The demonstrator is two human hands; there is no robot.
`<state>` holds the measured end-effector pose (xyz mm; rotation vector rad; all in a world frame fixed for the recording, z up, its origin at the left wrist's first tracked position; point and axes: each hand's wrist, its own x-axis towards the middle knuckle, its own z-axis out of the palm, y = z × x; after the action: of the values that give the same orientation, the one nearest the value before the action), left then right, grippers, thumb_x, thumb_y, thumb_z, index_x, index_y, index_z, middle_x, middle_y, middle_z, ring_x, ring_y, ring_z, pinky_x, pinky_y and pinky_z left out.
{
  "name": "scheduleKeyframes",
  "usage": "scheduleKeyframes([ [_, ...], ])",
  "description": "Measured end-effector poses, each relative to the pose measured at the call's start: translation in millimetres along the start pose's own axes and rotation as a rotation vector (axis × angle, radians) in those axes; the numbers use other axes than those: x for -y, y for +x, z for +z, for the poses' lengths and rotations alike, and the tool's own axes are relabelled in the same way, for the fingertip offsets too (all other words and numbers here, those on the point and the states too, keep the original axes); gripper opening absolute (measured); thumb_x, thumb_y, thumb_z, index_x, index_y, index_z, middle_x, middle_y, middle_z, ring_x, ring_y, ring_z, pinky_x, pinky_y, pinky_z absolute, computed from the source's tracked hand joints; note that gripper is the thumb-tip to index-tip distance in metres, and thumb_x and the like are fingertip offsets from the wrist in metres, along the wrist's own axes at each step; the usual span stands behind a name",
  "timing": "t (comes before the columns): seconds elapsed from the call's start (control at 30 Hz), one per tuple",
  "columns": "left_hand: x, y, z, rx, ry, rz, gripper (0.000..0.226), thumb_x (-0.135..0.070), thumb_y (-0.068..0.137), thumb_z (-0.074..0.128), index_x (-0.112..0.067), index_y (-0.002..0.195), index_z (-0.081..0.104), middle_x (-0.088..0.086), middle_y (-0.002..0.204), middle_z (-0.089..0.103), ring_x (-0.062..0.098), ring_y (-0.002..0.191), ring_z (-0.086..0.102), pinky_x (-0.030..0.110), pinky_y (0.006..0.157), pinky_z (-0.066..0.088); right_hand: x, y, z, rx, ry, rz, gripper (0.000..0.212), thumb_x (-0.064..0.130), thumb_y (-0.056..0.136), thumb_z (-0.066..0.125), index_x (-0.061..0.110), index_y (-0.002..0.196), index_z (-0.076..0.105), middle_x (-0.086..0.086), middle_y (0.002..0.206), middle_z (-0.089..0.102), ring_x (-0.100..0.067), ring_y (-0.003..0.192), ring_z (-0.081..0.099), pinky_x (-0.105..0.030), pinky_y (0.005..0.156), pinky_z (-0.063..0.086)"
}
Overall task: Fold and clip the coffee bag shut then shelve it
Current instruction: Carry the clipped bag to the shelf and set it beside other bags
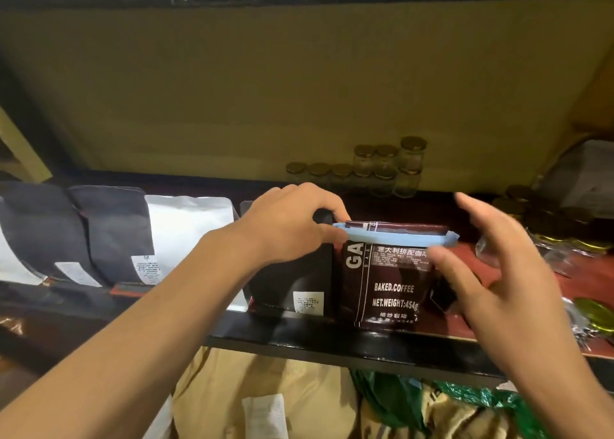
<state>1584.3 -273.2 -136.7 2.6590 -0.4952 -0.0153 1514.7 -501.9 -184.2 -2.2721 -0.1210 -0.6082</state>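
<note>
- The left hand (292, 226) pinches the left end of the blue clip (395, 238) across the folded top of the coffee bag (385, 282); the right hand (498, 272) hovers spread and empty just beside the bag's right edge.
- The bag stands upright on the shelf (332, 339), against a black bag (292, 282).
- To finish well, I would nudge it square into the row before letting go.
- Both forearms reach forward and up; the left wrist is bent down over the clip.

Shelf (332, 339): coffee bag (392, 282), dark bags (113, 235), jars (385, 169).
</note>
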Motion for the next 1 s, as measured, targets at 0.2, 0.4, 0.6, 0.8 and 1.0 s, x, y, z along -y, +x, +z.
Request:
scheduleKeyframes([
  [0.2,-2.8,4.0,-0.9,0.024,0.044,-0.045,0.008,-0.041,0.084,0.071,-0.043,0.091,0.070,-0.010,0.107,0.061,0.015,0.097,0.053,0.028,0.064,0.033,22.9,37.6,8.7,0.338,-0.374,-0.182,0.038,0.040,0.088,0.063,0.040,0.126,0.056,0.012,0.119,0.066,-0.011,0.105,0.054,-0.033,0.080,0.045],
  [0.4,-0.2,3.7,0.3,0.035,0.092,0.038,0.012,-0.036,0.086,0.070,-0.043,0.096,0.068,-0.019,0.097,0.058,0.009,0.093,0.050,0.019,0.058,0.027,19.8,30.3,10.4,0.245,-0.395,-0.207,0.032,0.041,0.082,0.070,0.042,0.113,0.063,0.015,0.102,0.072,-0.013,0.092,0.064,-0.028,0.063,0.038],
  [0.6,2.0,0.0,-1.7,0.072,0.141,0.081,0.043,-0.011,0.083,0.074,-0.037,0.115,0.059,-0.020,0.094,0.053,0.006,0.087,0.047,0.031,0.077,0.033,17.0,28.6,13.5,0.262,-0.408,-0.172,0.036,0.040,0.083,0.067,0.040,0.119,0.062,0.013,0.106,0.071,-0.012,0.097,0.062,-0.028,0.067,0.037],
  [0.8,1.8,-2.7,0.1,0.040,0.136,0.064,0.071,-0.006,0.084,0.072,-0.039,0.137,0.038,-0.014,0.094,0.055,0.015,0.086,0.049,0.031,0.079,0.029,10.8,23.2,21.9,0.234,-0.395,-0.198,0.037,0.037,0.086,0.062,0.035,0.123,0.060,0.011,0.108,0.069,-0.009,0.094,0.053,-0.027,0.073,0.034],
  [1.0,3.3,-2.1,2.5,0.015,0.143,0.079,0.075,-0.005,0.083,0.072,-0.040,0.139,0.036,-0.016,0.098,0.053,0.020,0.107,0.053,0.033,0.083,0.027,4.3,18.9,26.4,0.190,-0.394,-0.235,0.041,0.040,0.085,0.058,0.031,0.125,0.059,0.009,0.109,0.069,-0.013,0.097,0.056,-0.027,0.075,0.037],
])
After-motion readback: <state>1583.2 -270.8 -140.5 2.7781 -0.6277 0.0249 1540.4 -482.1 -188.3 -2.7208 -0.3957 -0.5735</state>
